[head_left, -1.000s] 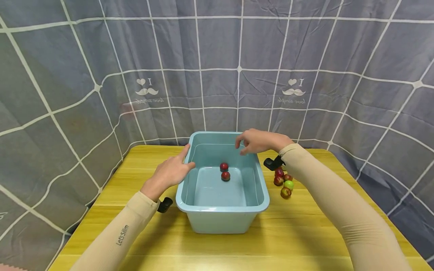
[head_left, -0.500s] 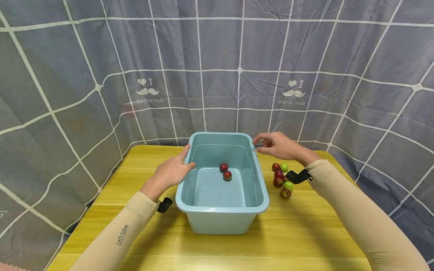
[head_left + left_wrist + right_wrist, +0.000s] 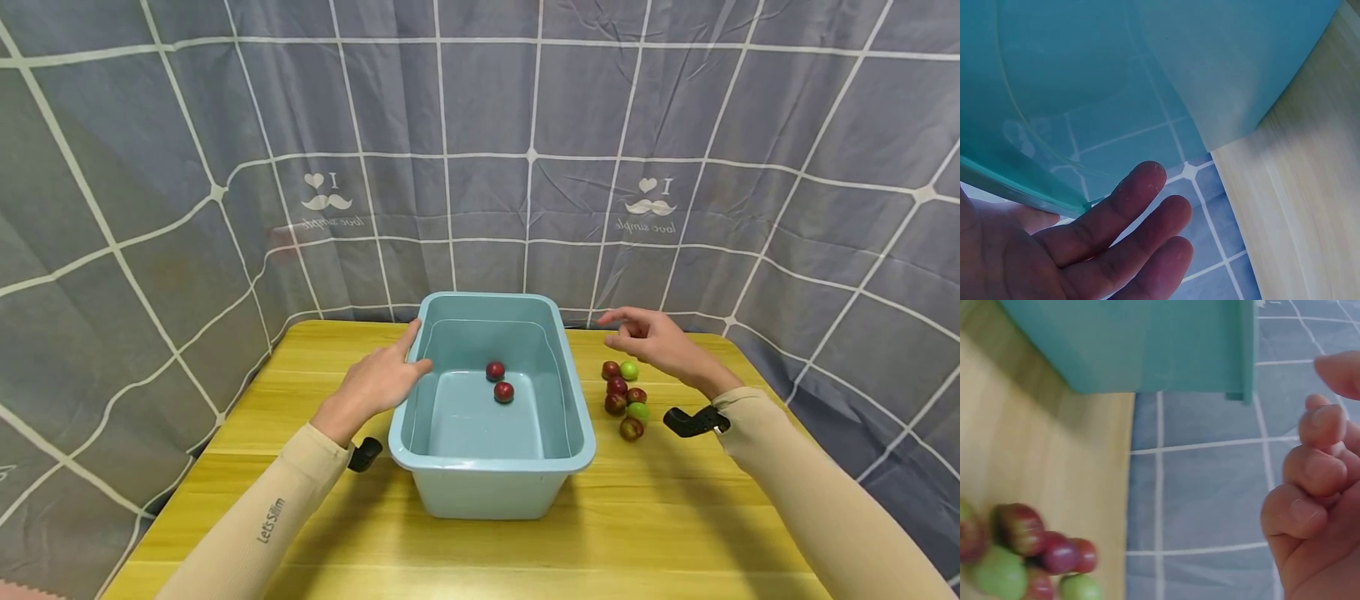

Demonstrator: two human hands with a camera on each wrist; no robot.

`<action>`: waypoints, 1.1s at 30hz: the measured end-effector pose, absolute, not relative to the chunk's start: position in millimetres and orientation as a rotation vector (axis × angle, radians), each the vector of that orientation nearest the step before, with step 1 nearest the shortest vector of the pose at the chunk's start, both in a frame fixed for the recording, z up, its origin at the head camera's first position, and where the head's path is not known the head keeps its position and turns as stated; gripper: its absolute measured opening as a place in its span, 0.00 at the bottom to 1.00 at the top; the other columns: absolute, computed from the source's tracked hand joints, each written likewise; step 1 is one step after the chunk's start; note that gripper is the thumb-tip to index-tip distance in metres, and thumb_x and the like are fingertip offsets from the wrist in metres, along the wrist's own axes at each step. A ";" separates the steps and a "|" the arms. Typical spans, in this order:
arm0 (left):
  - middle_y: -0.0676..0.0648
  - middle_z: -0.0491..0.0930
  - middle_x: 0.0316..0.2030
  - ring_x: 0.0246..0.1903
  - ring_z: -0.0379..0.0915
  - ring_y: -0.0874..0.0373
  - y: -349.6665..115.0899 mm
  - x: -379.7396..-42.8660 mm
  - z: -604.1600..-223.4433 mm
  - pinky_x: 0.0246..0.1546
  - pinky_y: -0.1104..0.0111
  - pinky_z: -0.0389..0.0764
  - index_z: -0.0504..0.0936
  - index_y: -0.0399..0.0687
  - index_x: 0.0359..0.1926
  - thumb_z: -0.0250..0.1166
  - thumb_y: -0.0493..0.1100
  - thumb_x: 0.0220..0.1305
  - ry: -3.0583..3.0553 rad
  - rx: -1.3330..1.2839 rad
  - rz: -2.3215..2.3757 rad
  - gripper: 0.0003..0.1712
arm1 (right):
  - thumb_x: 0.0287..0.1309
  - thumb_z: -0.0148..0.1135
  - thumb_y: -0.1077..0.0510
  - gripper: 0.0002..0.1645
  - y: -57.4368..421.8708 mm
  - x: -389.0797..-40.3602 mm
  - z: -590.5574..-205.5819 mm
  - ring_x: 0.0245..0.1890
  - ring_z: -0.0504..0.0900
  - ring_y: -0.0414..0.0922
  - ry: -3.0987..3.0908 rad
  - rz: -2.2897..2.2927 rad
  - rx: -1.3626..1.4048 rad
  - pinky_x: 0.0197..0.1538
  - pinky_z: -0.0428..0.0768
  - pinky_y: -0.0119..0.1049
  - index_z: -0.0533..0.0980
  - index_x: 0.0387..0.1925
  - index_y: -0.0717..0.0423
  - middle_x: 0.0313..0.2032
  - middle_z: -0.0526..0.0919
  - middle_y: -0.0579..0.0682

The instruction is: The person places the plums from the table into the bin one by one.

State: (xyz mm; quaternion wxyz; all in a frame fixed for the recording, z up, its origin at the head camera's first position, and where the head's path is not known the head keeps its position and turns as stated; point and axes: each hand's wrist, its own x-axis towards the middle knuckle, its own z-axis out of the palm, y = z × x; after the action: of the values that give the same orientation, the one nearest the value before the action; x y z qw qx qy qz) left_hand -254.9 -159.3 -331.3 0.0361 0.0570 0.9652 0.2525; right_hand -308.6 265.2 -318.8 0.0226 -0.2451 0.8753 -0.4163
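Observation:
A light-blue plastic basin (image 3: 491, 462) stands on the table with two small round red fruits (image 3: 495, 371) on its floor. My left hand (image 3: 378, 379) rests on the basin's left rim, thumb over the rim, index finger along it. In the left wrist view the other fingers (image 3: 1125, 234) reach out straight and relaxed along the outer wall. Beyond the basin's right side, my right hand (image 3: 660, 342) hovers in the air with loosely curled fingers and nothing in them. Several small red fruits (image 3: 617, 386) and green fruits (image 3: 638, 412) lie in a cluster below it.
The wooden table (image 3: 480, 554) runs back to a grey curtain (image 3: 487, 200) with white grid lines, which also hangs on both sides. Black wrist cameras (image 3: 693, 421) stick out from both forearms.
My right hand has moved right, from over the basin across its rim to above the fruit cluster. The nearer red fruit in the basin has rolled slightly right. My left hand has stayed put.

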 end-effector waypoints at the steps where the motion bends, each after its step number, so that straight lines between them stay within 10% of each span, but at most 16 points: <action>1: 0.40 0.77 0.62 0.41 0.78 0.48 -159.6 -255.0 -331.5 0.28 0.60 0.72 0.38 0.65 0.82 0.47 0.63 0.70 2.966 0.175 0.776 0.46 | 0.69 0.62 0.50 0.22 267.8 -307.1 -322.4 0.20 0.65 0.44 2.699 -1.326 -0.739 0.26 0.68 0.38 0.75 0.60 0.54 0.25 0.72 0.51; 33: 0.39 0.76 0.64 0.40 0.78 0.47 -160.8 -254.3 -332.0 0.29 0.60 0.72 0.38 0.65 0.82 0.46 0.64 0.70 2.970 0.183 0.771 0.46 | 0.71 0.60 0.55 0.22 323.7 -271.4 -437.0 0.18 0.60 0.45 2.420 -1.864 -0.314 0.25 0.59 0.45 0.72 0.60 0.60 0.19 0.67 0.43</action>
State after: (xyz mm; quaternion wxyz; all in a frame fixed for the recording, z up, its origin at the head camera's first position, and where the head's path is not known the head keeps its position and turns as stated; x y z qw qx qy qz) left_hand -254.3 -160.8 -332.0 0.0338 0.0597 0.9656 0.2507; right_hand -271.4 323.7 -437.0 0.0353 -0.1021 0.7875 -0.6067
